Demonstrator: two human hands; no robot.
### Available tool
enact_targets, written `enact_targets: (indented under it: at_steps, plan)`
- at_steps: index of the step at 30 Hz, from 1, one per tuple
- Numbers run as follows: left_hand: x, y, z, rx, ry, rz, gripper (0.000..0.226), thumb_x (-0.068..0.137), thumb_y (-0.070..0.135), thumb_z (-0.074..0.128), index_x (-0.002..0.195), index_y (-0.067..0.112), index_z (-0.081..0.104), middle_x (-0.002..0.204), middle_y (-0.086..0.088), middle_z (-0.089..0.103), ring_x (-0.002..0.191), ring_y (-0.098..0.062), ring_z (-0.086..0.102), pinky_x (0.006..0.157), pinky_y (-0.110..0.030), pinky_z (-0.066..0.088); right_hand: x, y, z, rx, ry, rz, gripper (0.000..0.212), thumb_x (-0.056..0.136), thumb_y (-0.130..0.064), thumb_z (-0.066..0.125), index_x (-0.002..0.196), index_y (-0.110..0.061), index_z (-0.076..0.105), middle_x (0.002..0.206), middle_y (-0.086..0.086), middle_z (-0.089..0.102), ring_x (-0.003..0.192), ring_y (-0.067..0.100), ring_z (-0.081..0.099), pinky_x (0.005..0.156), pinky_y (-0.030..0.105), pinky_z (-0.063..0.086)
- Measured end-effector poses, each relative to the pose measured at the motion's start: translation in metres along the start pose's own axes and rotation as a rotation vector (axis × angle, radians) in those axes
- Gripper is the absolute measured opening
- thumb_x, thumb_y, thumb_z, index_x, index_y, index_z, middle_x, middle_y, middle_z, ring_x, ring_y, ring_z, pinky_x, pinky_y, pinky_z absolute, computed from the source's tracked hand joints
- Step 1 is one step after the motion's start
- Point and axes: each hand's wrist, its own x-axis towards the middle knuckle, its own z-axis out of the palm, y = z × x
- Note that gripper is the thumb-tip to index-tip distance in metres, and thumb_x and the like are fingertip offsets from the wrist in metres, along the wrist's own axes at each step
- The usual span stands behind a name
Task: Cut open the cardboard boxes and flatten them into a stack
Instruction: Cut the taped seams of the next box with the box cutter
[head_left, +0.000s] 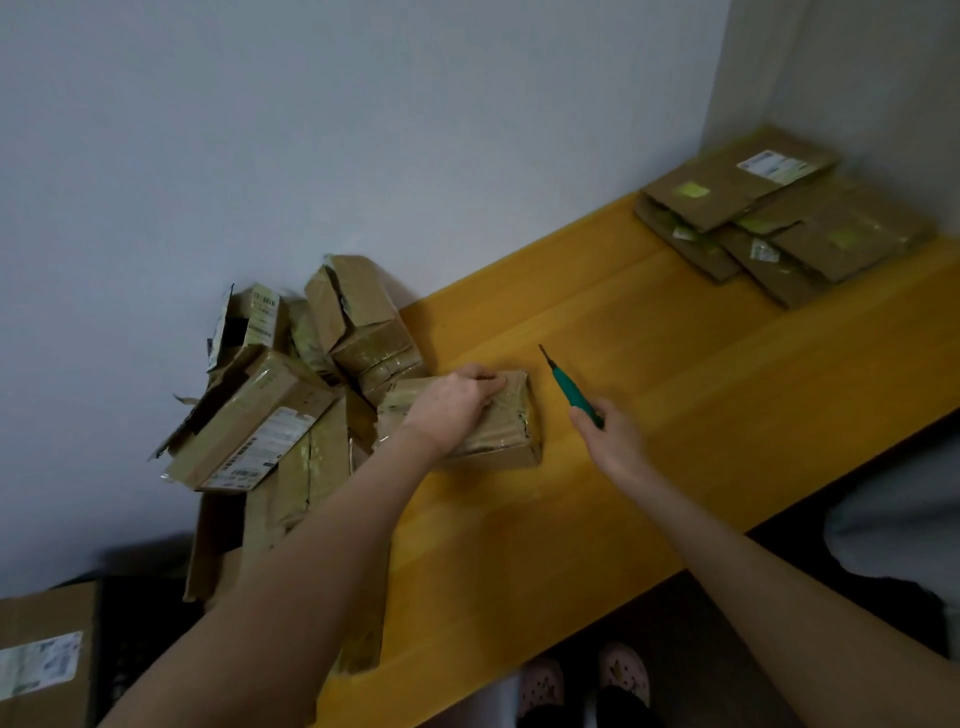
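Observation:
A small taped cardboard box (511, 431) lies on the yellow wooden table (649, 364), near the middle. My left hand (452, 405) rests on top of it, fingers curled over its far edge. My right hand (608, 434) is just right of the box and grips a green-handled cutter (569, 384), blade pointing away and up-left, clear of the box. A pile of unflattened cardboard boxes (291, 395) leans against the wall at the table's left end. A stack of flattened boxes (779, 218) lies at the far right corner.
A grey wall (363, 130) runs behind the table. A larger labelled box (47, 660) stands on the floor at lower left. Below the table's near edge my feet in pale slippers (623, 670) show, and a grey cushion-like shape (893, 519) sits at right.

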Motion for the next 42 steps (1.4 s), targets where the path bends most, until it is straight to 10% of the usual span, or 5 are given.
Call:
enact_targets:
  at_steps: [6,11,18,36,42]
  plan:
    - [0.004,-0.001,0.001,-0.105,0.033,-0.057,0.037,0.099,0.014,0.049,0.136,0.017,0.056,0.141,-0.001,0.052,0.124,-0.022,0.053,0.104,-0.033,0.042,-0.046,0.022,-0.02,-0.149,0.009,-0.242,0.041,0.101,-0.026,0.045,0.141,-0.017,0.045,0.112,0.005,0.061,0.093,0.018,0.057,0.076,0.03,0.048]
    - [0.005,-0.002,0.008,-0.092,0.047,-0.079,0.038,0.097,0.016,0.054,0.134,0.017,0.056,0.14,-0.001,0.054,0.123,-0.023,0.054,0.103,-0.034,0.042,-0.05,0.01,-0.018,-0.033,-0.023,-0.119,0.04,0.103,-0.025,0.04,0.143,-0.021,0.043,0.075,-0.001,0.065,0.065,0.02,0.059,0.057,0.032,0.047]
    - [0.009,-0.004,0.011,-0.091,0.031,-0.062,0.039,0.094,0.014,0.06,0.133,0.017,0.057,0.141,0.0,0.052,0.126,-0.021,0.051,0.107,-0.035,0.04,-0.045,-0.003,-0.003,0.022,-0.048,-0.003,0.047,0.095,-0.022,0.055,0.141,-0.026,0.046,0.101,-0.002,0.068,0.078,0.015,0.067,0.071,0.039,0.059]
    - [0.011,0.0,0.004,-0.001,-0.013,-0.102,0.03,0.101,0.028,0.045,0.118,0.012,0.064,0.113,-0.009,0.069,0.098,-0.027,0.065,0.085,-0.039,0.053,-0.042,-0.015,-0.013,-0.007,-0.09,-0.042,0.045,0.094,-0.028,0.054,0.139,-0.024,0.051,0.053,-0.005,0.062,0.044,0.003,0.056,0.041,0.016,0.04]
    - [0.014,0.003,0.002,-0.013,-0.043,-0.155,0.032,0.101,0.028,0.047,0.12,0.01,0.065,0.115,-0.007,0.068,0.101,-0.023,0.065,0.088,-0.036,0.053,-0.044,-0.02,-0.016,0.062,-0.162,-0.011,0.042,0.094,-0.024,0.055,0.136,-0.021,0.054,0.06,0.008,0.065,0.046,0.016,0.056,0.05,0.033,0.048]
